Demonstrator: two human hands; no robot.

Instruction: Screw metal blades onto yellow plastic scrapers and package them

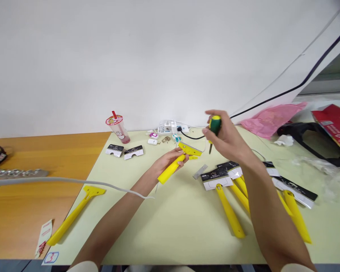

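My left hand (172, 158) is closed around a yellow scraper (171, 170), its wide head tilted up to the right with a thin metal edge along the top. A small yellow piece (193, 158) shows just under that head; whether it is joined on I cannot tell. In my right hand (225, 136) is a screwdriver (215, 125) with a green and yellow handle, its shaft pointing down, apart from the scraper. Below the two hands a flat metal blade (200, 171) lies on the table. Packaged yellow scrapers (229, 211) with black and white cards lie under my right forearm.
Another yellow scraper (73, 215) lies at the left. A drink cup (119, 130) stands behind two cards (133, 152). A power strip (170, 127) sits by the wall. A grey cable (73, 180) crosses above my left forearm. Pink plastic (272, 120) and a black frame (300, 139) are at right.
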